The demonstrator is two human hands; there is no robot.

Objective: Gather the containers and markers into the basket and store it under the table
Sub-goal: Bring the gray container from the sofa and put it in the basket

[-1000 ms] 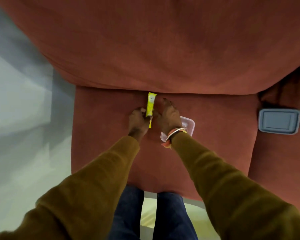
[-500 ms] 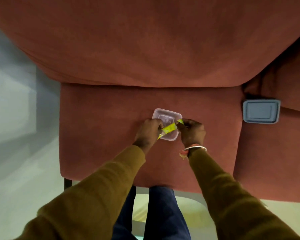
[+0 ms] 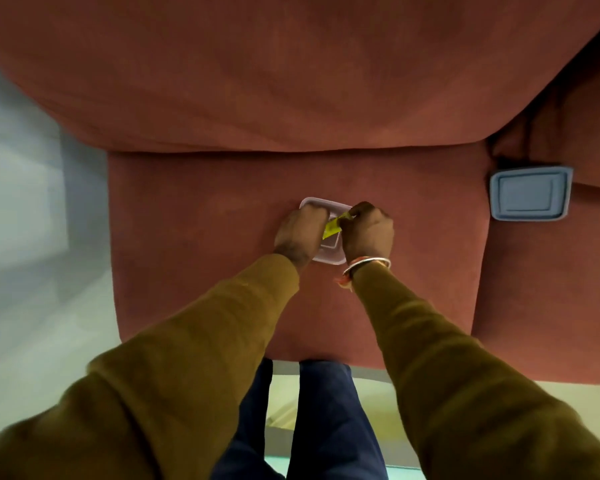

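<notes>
A small clear plastic container (image 3: 329, 206) lies on the rust-red sofa seat (image 3: 201, 244), mostly covered by my two hands. A yellow marker (image 3: 332, 227) is held over the container, tilted, with both hands on it. My left hand (image 3: 300, 232) grips its lower end with curled fingers. My right hand (image 3: 368, 232), with a bangle on the wrist, pinches its upper end. No basket is in view.
A grey-blue rectangular lid or container (image 3: 530, 194) lies at the right by the gap between seat cushions. The sofa backrest (image 3: 291, 71) fills the top. Pale floor (image 3: 32, 271) lies to the left, and my legs stand at the seat's front edge.
The marker came down from upright at the backrest crease to lie tilted over the clear container. Both hands moved with it and now cover most of the container.
</notes>
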